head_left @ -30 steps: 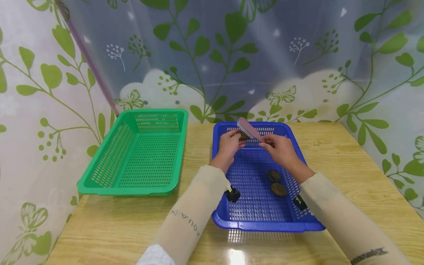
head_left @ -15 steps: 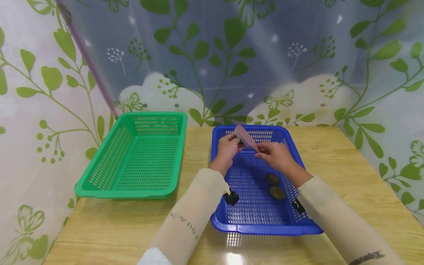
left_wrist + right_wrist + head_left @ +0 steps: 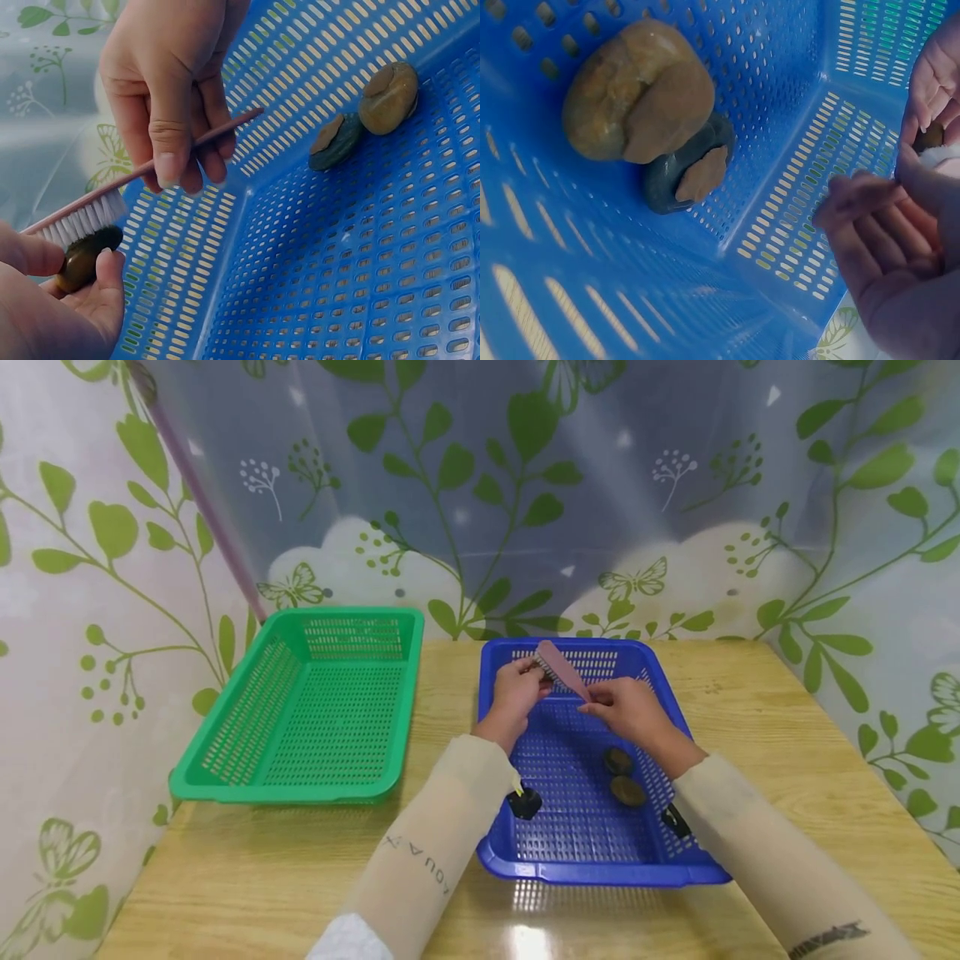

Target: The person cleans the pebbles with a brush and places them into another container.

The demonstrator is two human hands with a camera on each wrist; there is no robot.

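Over the far end of the blue basket (image 3: 600,874), my left hand (image 3: 516,693) holds a dark, smooth stone (image 3: 86,259) between thumb and fingers. My right hand (image 3: 630,706) pinches the thin handle of a pink brush (image 3: 562,671). In the left wrist view its white bristles (image 3: 82,219) lie against the upper side of that stone. From the head camera, the brush and fingers hide most of the stone. Two more stones rest in the basket near its right wall: a yellowish-brown one (image 3: 641,90) and a dark greenish one (image 3: 690,169), each with a flat brown patch on it.
A green basket (image 3: 292,794) stands to the left on the wooden table (image 3: 765,760). Black wrist devices (image 3: 525,803) hang below my forearms, over the blue basket. Behind the table is a leaf-patterned curtain (image 3: 480,485).
The brush and my right hand have shifted slightly left and down. In the head view the brush covers more of the stone. The two stones in the basket stay put.
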